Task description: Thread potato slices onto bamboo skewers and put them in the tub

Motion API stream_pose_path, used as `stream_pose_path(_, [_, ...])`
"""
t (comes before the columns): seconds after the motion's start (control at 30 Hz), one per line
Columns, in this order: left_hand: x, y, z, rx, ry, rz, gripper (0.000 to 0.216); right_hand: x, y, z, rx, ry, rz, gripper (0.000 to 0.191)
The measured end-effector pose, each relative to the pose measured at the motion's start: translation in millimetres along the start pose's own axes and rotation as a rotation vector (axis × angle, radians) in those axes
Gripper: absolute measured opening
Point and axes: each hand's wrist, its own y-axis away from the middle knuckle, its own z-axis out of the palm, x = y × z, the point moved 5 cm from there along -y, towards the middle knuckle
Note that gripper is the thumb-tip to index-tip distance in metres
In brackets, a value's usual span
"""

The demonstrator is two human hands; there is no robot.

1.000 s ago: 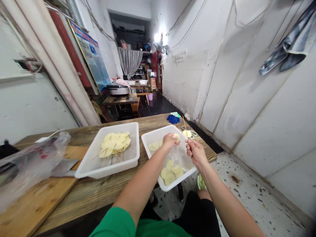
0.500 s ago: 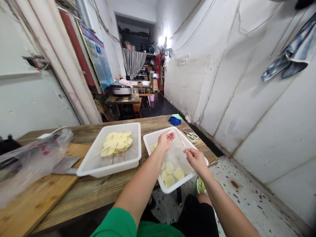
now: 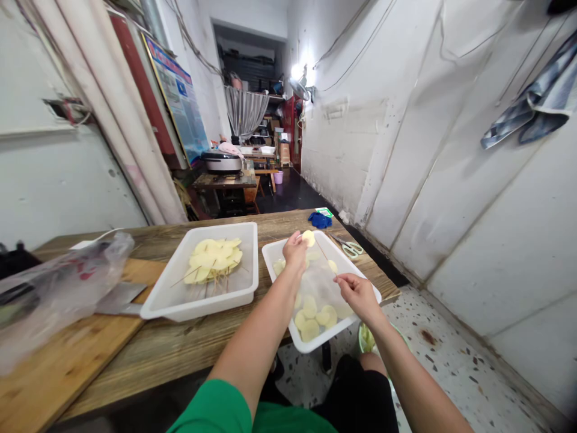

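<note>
1. Evidently, the left hand [image 3: 295, 251] has its fingers closed on a pale round slice [image 3: 308, 239], above the far side of the right tray [image 3: 311, 347].
2. The right hand [image 3: 356, 293] pinches a thin skewer [image 3: 323, 251] between its fingers, towards the near end.
3. The slice is probably light, slippery and easily split; rim holds suit it.
4. The skewer looks stiff but snappable; best held low.

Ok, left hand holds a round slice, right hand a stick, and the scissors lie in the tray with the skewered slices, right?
No: the head view shows the scissors on the wooden table, beside the other tray. Slice and stick are right.
</note>
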Motion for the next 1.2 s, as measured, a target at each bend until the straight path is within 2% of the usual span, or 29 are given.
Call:
stream_pose_path(0.23, [1.8, -7.6, -7.6, 0.024, 0.048, -0.02, 0.022, 1.8, -0.9, 4.1, -0.076, 0.077, -0.047, 0.031])
stream_pose_path(0.53, [6.3, -3.9, -4.1, 0.055, 0.1, 0.023, 0.012, 6.3, -3.7, 3.3, -0.054, 0.129, -0.056, 0.029])
stream_pose_path(0.87, [9.8, 3.1, 1.8, -0.012, -0.04, 0.132, 0.012, 5.4, -4.5, 0.8, 0.01, 0.176, -0.078, 0.03])
stream_pose_path(1.2, [10.4, 14.6, 8.2, -0.06, -0.084, 0.105, 0.012, 0.8, -4.6, 1.7, 0.034, 0.271, -0.131, 0.029])
